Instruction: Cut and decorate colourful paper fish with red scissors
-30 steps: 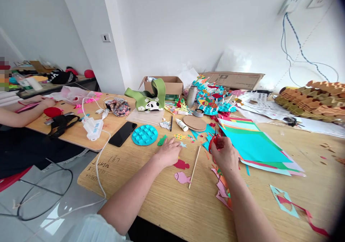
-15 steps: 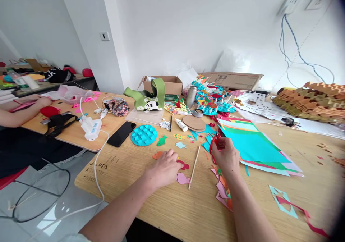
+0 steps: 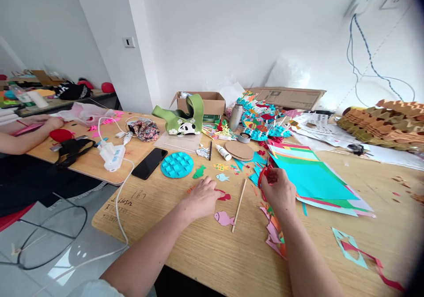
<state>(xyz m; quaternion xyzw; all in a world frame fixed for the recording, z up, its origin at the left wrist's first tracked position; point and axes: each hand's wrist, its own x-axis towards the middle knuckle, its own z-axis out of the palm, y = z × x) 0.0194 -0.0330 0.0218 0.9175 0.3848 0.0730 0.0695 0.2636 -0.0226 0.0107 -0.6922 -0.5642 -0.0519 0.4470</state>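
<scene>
My left hand (image 3: 203, 199) is low over the table, its fingers stretched out and the fingertips on a red paper fish (image 3: 225, 197). An orange paper fish (image 3: 190, 190) is partly hidden behind that hand. Just below lies a pink paper fish (image 3: 223, 218), its tail at a thin wooden stick (image 3: 240, 204). Further back are a green fish (image 3: 199, 171), a light blue fish (image 3: 222, 177) and a yellow spotted fish (image 3: 220, 167). My right hand (image 3: 280, 191) is closed around red-handled scissors (image 3: 262, 178), resting near blue paper scraps.
A woven blue disc (image 3: 176, 165) and a phone (image 3: 149, 163) lie at the left. Coloured paper sheets (image 3: 318, 178) are stacked at the right. Behind are a glue bottle (image 3: 223, 152), cardboard discs (image 3: 238, 151) and a panda bag (image 3: 185, 120). Another person's hand (image 3: 49, 122) is at far left.
My left hand has shifted slightly up and left, uncovering more of the pink fish. The red fish has moved slightly with it. My right hand stays on the scissors.
</scene>
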